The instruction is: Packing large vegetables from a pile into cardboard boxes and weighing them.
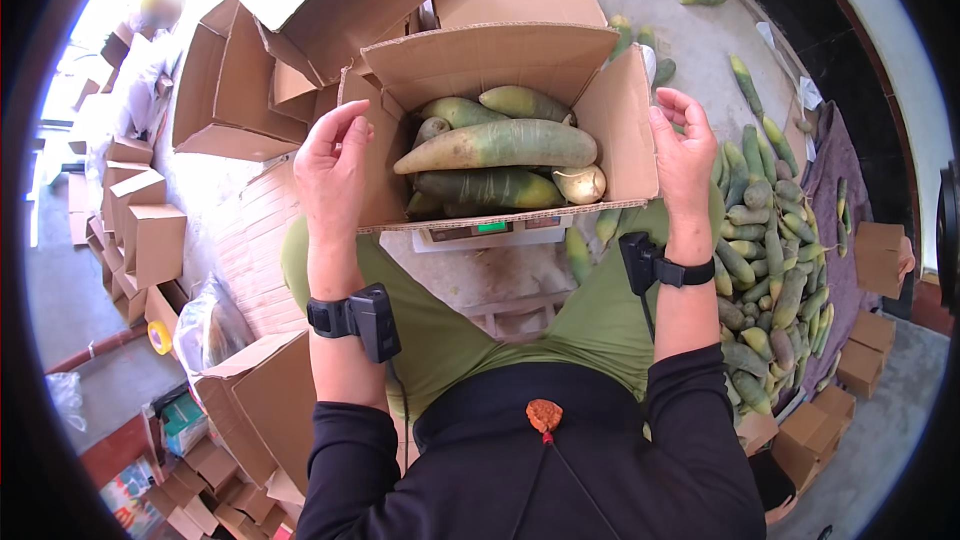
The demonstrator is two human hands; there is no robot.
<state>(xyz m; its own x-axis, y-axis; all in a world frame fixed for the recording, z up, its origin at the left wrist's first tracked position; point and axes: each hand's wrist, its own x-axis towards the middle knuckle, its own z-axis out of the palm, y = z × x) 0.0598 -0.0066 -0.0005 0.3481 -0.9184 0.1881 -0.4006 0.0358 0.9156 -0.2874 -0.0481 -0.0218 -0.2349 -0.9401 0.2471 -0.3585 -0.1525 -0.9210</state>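
Note:
An uncovered cardboard box (480,52) stands before me, its flaps raised. Several large green radishes lie inside, with a long pale-green radish (499,144) across the top and a darker radish (487,189) below it. Under the box's near edge shows a white weighing scale (487,238) with a lit green display. My left hand (334,154) is beside the left flap, fingers loosely curled and holding nothing. Outside the right flap is my right hand (684,146), thumb and fingers apart with nothing between them; whether its thumb touches the cardboard is unclear.
To the right, a large heap of green radishes (772,262) lies partly on a purple cloth (832,157). Empty cardboard boxes (240,90) stand at upper left, and small cartons (154,240) line the left. A yellow tape roll (159,337) lies near a plastic bag (214,322).

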